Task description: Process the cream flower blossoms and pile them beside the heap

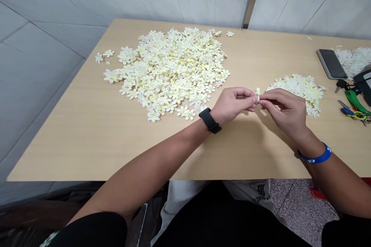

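My left hand (233, 104), with a black band on its wrist, and my right hand (285, 112), with a blue wristband, meet above the table. Both pinch one small cream artificial flower (257, 92) between their fingertips. A large heap of the same cream and yellow flowers (171, 69) lies to the left of the hands. To the right, just behind my right hand, lies a smaller pile of flowers (301, 87).
The light wooden table (87, 131) stands against a white tiled wall. At the right edge lie a phone (331, 63), keys with a green strap (353, 106) and a heap of white pieces (355, 60). Two stray flowers (103, 55) sit at the far left.
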Demonstrator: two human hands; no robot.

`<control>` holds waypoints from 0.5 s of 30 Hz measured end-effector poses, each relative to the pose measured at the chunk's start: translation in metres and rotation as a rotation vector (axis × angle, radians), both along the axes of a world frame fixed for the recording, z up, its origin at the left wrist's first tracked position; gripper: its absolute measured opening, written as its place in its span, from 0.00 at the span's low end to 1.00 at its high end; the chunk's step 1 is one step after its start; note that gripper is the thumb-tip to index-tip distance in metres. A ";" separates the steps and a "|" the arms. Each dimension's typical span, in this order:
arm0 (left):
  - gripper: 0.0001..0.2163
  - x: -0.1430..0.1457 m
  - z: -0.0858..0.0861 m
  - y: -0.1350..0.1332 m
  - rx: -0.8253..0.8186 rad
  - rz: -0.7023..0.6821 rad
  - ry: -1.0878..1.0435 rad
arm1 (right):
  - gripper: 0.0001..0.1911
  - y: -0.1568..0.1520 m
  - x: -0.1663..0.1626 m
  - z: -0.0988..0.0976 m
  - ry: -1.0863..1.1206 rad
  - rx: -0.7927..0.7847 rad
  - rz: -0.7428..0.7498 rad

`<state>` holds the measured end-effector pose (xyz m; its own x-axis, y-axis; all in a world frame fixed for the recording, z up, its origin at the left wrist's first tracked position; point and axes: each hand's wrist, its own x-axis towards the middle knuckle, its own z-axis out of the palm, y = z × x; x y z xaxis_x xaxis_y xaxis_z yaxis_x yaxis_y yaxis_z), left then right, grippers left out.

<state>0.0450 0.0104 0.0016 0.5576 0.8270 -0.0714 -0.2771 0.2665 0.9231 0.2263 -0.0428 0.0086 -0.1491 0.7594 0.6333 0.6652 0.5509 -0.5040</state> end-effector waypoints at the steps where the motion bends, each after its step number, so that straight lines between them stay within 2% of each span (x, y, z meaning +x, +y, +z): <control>1: 0.06 0.000 0.000 0.000 0.003 -0.001 -0.002 | 0.07 0.000 0.000 0.000 0.003 -0.005 0.000; 9: 0.08 0.002 -0.006 0.000 0.052 0.008 0.015 | 0.03 -0.002 -0.003 0.001 0.003 -0.008 -0.036; 15: 0.09 0.001 -0.010 0.001 0.108 -0.005 0.008 | 0.05 -0.002 -0.001 0.002 0.028 -0.040 -0.015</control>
